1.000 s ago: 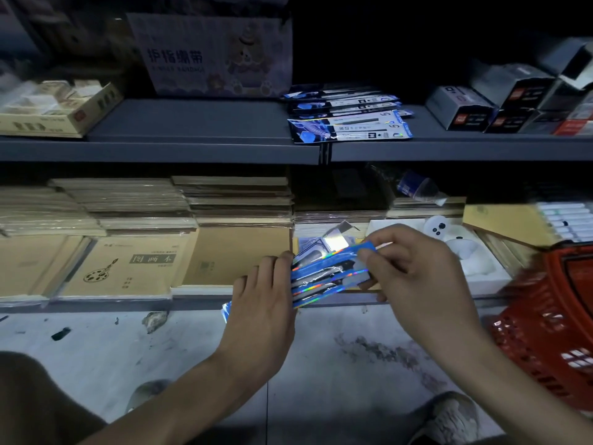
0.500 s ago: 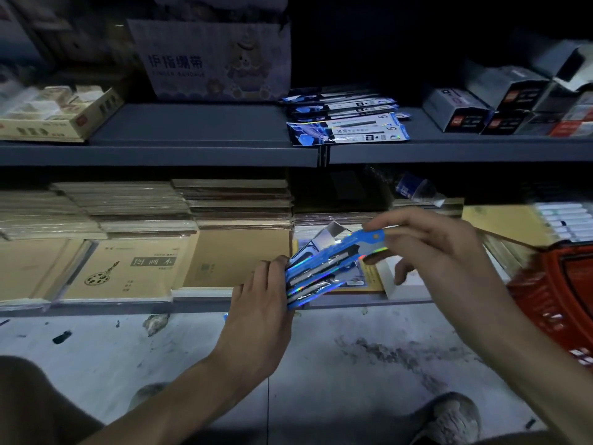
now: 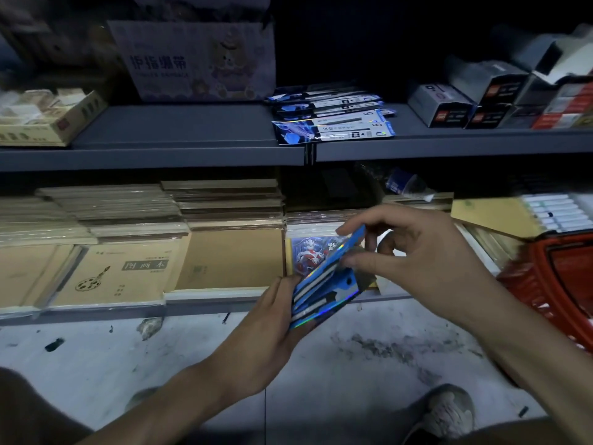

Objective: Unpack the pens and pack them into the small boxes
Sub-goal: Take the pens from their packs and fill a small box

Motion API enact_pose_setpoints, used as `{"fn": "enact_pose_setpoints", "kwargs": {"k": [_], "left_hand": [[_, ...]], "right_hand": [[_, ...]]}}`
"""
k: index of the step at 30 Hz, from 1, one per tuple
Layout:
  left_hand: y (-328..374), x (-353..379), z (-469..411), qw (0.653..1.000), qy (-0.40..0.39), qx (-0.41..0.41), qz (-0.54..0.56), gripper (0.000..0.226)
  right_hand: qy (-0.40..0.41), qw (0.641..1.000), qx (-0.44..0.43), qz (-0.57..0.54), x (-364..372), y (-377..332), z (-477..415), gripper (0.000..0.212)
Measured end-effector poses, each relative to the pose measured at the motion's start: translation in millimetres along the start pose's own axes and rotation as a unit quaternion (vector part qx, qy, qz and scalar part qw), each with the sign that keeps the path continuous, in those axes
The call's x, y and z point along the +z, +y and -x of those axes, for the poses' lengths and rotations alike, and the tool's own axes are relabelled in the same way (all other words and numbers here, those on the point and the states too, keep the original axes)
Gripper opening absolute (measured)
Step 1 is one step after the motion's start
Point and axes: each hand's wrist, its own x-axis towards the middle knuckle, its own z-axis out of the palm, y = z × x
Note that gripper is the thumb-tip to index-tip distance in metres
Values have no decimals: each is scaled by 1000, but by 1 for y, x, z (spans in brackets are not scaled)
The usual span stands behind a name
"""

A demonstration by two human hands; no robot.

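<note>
– Cardboard at the far left: what is seen there?
– A tan cardboard tray of pale small items is set on the grey metal upper shelf. A lilac carton printed with a bear stands just beside it. Flat brown paper-covered sketchbooks are stacked on the lower shelf below.

– And the left hand?
– Its fingers are curled round the lower-left end of a fanned bundle of blue holographic pen packs. The bundle is gripped firmly. It is held tilted in front of the lower shelf's edge, above the stained grey floor.

– How is the right hand placed?
– The uppermost blue pack is pinched by its far end between thumb and forefinger. It is spread apart from the rest of the fan. The other fingers are loosely bent.

– Are further packs shown?
– Similar blue and white carded pen packs are laid in an overlapping pile on the upper shelf, above the hands.

– And farther right?
– Small grey cardboard boxes with red labels are crowded on the same shelf, some lying on their sides. A red plastic basket is seen at the right edge, near the right forearm.
</note>
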Motion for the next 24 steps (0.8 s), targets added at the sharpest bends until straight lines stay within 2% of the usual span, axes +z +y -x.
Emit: {"fn": "enact_pose_setpoints", "kwargs": {"k": [4, 6, 10, 12, 17, 20, 24], "left_hand": [[4, 2, 2, 998, -39, 6, 50, 50], [5, 3, 4, 996, -47, -3, 71, 46], [1, 3, 2, 994, -13, -21, 103, 44], [-1, 2, -1, 990, 4, -32, 135, 47], [-9, 1, -3, 984, 45, -49, 164, 41], [-11, 2, -2, 982, 67, -50, 171, 41], [-9, 2, -2, 975, 91, -62, 191, 43]], "right_hand": [[-43, 996, 17, -73, -2, 3, 0, 25], [-29, 995, 29, -96, 1, 5, 2, 26], [51, 992, -26, -113, 7, 1, 5, 13], [103, 985, -37, -136, 5, -4, 5, 14], [257, 939, -40, -225, -16, -14, 5, 16], [331, 922, -33, -198, -26, -12, 6, 15], [365, 916, -25, -166, -30, -8, 9, 14]]}}
